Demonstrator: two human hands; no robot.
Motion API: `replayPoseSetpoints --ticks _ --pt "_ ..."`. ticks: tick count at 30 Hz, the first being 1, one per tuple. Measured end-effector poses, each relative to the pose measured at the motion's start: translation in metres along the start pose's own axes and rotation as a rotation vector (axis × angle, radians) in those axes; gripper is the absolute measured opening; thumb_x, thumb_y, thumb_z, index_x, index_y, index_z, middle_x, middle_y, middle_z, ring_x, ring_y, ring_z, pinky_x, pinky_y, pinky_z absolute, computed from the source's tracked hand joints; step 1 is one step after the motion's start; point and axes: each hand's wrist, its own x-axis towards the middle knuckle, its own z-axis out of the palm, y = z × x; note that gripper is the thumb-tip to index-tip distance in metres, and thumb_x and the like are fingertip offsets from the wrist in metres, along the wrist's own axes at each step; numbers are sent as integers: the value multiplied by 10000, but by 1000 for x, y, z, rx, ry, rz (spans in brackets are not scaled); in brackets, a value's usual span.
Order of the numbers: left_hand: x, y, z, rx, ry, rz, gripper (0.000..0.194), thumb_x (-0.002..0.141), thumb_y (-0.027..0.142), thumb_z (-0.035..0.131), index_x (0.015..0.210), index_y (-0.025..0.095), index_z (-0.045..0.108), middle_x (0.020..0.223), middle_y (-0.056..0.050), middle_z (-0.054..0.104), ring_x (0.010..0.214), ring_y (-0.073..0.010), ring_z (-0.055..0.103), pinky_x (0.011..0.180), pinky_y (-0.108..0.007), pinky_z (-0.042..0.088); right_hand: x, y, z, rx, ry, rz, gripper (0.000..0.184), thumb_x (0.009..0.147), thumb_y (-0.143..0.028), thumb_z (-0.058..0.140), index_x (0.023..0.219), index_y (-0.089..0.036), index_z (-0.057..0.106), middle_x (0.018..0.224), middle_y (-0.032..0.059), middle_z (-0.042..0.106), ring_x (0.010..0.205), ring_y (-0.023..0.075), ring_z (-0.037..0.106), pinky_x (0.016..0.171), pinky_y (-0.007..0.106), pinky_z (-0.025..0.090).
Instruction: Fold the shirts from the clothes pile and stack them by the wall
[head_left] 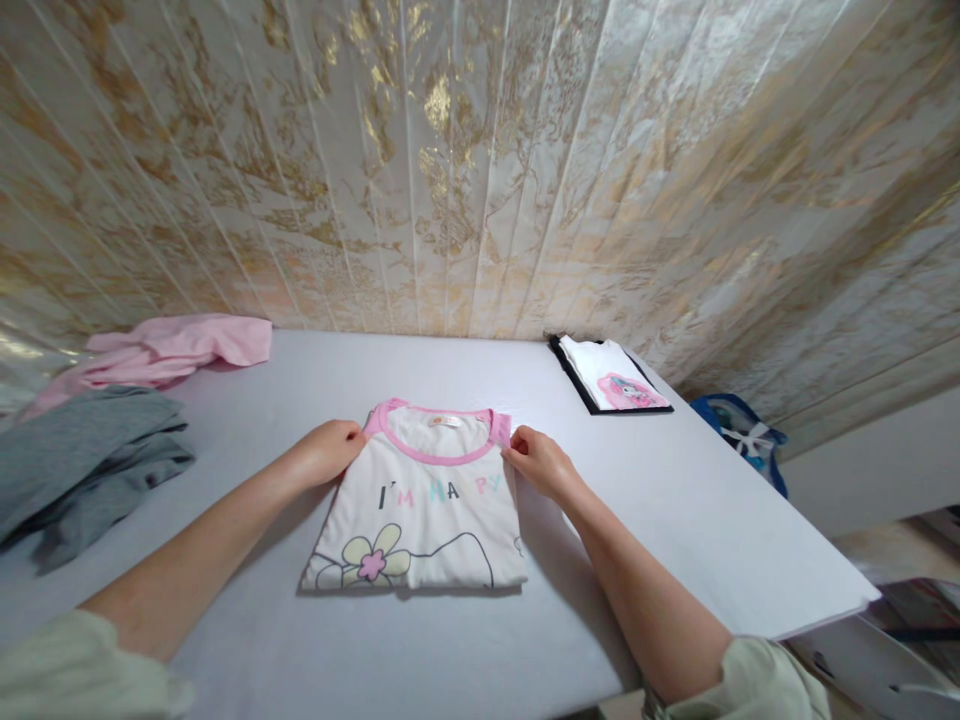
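A folded white T-shirt point(442, 510) with pink neck trim lies in front of me, printed with coloured letters and a yellow flower. Its collar points away from me, and the folded edge faces me. At the shirt's upper left shoulder, my left hand point(334, 448) is closed with its fingers pinching the pink edge. The opposite shoulder edge is pinched between the thumb and fingers of my right hand point(536, 458).
The white table point(420, 660) stands against a gold-patterned curtain point(450, 170). Unfolded pink cloth point(195, 345) and grey cloth point(90, 450) lie at left. Folded white clothing point(600, 365) rests on a black piece point(577, 380) at back right. A blue bag point(750, 440) sits beyond the right edge.
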Motion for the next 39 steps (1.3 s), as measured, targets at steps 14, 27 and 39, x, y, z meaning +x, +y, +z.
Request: replayPoseSetpoints --ticks 14,27,39 --pt "7 -14 -5 164 104 -9 304 751 508 452 661 231 539 755 -85 698 723 -255 635 607 -303 376 -8 -10 -7 -176 4 81 190 869 -399 539 832 -214 561 861 34 657 771 170 561 595 261 265" --pt "3 1 -1 -3 103 10 247 670 420 535 533 218 497 527 4 570 531 -160 511 517 -254 309 -4 -13 7 3 95 -54 94 849 -257 536 779 -205 504 797 13 616 722 142 527 612 240 309" --pt "-14 2 -6 -733 -6 -187 442 488 483 793 727 177 581 620 7 639 585 -153 579 581 -271 450 -5 -9 9 627 -146 113 186 846 -208 592 936 -211 430 551 -105 492 404 94 476 405 200 345"
